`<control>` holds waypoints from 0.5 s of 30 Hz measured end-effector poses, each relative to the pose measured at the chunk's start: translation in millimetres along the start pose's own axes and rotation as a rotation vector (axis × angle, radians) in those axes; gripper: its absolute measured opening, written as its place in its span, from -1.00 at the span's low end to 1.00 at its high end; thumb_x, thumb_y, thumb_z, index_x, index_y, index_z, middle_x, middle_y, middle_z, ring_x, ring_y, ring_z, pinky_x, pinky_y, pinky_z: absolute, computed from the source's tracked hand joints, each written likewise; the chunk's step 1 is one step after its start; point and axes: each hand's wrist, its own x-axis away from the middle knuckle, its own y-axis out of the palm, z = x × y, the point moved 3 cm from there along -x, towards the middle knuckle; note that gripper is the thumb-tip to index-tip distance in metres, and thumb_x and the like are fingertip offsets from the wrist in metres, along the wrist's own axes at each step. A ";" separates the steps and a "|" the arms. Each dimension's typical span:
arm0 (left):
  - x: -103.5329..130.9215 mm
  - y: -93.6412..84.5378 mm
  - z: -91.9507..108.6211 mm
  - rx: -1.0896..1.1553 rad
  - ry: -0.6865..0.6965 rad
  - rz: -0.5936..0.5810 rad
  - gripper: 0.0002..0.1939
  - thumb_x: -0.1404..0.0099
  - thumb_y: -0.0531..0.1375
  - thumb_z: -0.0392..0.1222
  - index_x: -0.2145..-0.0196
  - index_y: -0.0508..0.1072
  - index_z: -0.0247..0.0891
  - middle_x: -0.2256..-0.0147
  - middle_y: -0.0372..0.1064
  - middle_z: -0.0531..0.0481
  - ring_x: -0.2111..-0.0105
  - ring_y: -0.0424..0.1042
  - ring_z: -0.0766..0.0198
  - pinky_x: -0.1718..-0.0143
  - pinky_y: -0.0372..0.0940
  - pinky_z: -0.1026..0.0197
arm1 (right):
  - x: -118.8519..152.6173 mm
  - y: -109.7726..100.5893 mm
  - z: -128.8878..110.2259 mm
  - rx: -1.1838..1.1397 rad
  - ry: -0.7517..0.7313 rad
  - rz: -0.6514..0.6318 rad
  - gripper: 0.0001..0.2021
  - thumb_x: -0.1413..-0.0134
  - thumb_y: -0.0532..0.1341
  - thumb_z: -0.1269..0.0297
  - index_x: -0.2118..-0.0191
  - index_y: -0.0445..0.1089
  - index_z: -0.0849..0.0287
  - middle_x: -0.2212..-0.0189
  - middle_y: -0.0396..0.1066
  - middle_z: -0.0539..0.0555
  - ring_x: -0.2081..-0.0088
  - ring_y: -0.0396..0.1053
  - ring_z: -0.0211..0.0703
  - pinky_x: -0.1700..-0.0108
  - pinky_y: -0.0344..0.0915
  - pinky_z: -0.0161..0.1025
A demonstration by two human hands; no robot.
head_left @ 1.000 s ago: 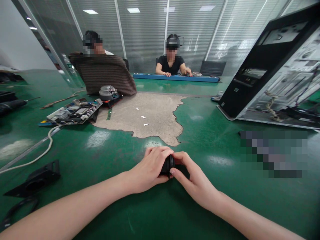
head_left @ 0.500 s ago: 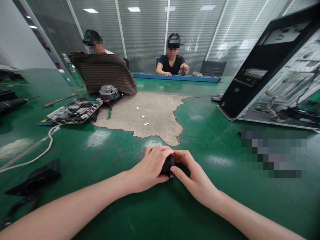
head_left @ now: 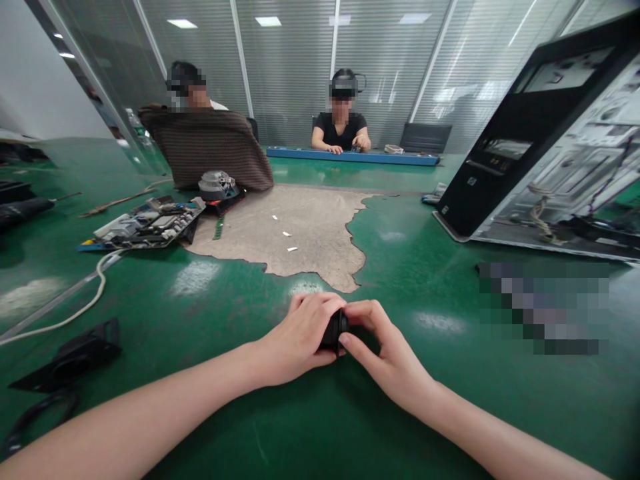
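Observation:
Between my two hands, over the near middle of the green table, is a small black part (head_left: 333,331), mostly covered by my fingers, so its kind does not show. My left hand (head_left: 305,333) wraps round its left side from above, with the fingers closed over it. On the right side my right hand (head_left: 385,340) pinches its edge, thumb low and fingertips at the top. Off to the left lies a black plastic piece (head_left: 75,357) with a round opening, and a dark curved cable (head_left: 40,420) is beside my left forearm.
A circuit board (head_left: 145,223) and a fan-like cooler (head_left: 217,187) sit back left, by a brown cloth (head_left: 207,147). At right stands an opened computer case (head_left: 500,147), with a blurred-out object (head_left: 540,307) before it. Two people sit across the table (head_left: 240,427).
My hands stay on the black part with almost no shift. Across the table, the person in black has lowered a hand toward the blue bar.

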 end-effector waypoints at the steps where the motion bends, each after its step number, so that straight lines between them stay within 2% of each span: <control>1: 0.1 -0.2 -0.1 0.000 -0.003 -0.004 -0.41 -0.09 0.14 -0.28 -0.01 -0.07 -0.21 0.03 0.10 -0.15 0.03 0.10 0.13 0.05 -0.01 0.01 | -0.4 0.4 -0.2 -0.015 0.024 -0.015 -0.80 -0.03 0.09 0.38 0.17 0.14 0.14 0.24 0.26 0.07 0.18 0.28 -0.19 0.11 0.26 -0.16; 4: 0.6 -0.8 -0.7 -0.002 -0.007 -0.011 -0.41 -0.08 0.14 -0.30 -0.01 -0.07 -0.22 0.03 0.10 -0.15 0.03 0.10 0.13 0.05 -0.01 0.01 | -0.2 0.5 -2.1 -0.031 0.052 -0.068 -0.78 -0.05 0.06 0.38 0.14 0.13 0.14 0.23 0.26 0.07 0.19 0.29 -0.21 0.12 0.28 -0.17; 7: 0.7 -1.0 -1.0 0.004 -0.002 -0.004 -0.41 -0.07 0.14 -0.31 0.00 -0.07 -0.21 0.04 0.10 -0.14 0.02 0.10 0.13 0.05 -0.01 0.00 | 0.9 -0.8 -4.1 -0.038 0.011 -0.086 -0.79 -0.04 0.08 0.37 0.15 0.13 0.13 0.25 0.26 0.05 0.19 0.28 -0.21 0.12 0.28 -0.18; 12: -0.3 -0.9 0.2 0.007 0.006 0.020 -0.43 -0.09 0.13 -0.27 0.00 -0.06 -0.18 0.05 0.12 -0.13 0.03 0.12 0.13 0.05 0.00 0.00 | 0.3 -3.4 -2.6 0.017 -0.040 0.003 -0.88 -0.02 0.10 0.34 0.26 0.20 0.14 0.25 0.26 0.06 0.18 0.26 -0.18 0.12 0.25 -0.18; 15: -0.6 -0.7 0.6 0.001 0.006 0.021 -0.45 -0.11 0.13 -0.24 0.00 -0.06 -0.20 0.04 0.12 -0.14 0.04 0.12 0.13 0.06 0.01 0.01 | -1.0 -2.6 -1.1 0.007 -0.021 0.026 -0.93 -0.02 0.10 0.35 0.30 0.21 0.14 0.28 0.27 0.05 0.20 0.27 -0.19 0.13 0.25 -0.19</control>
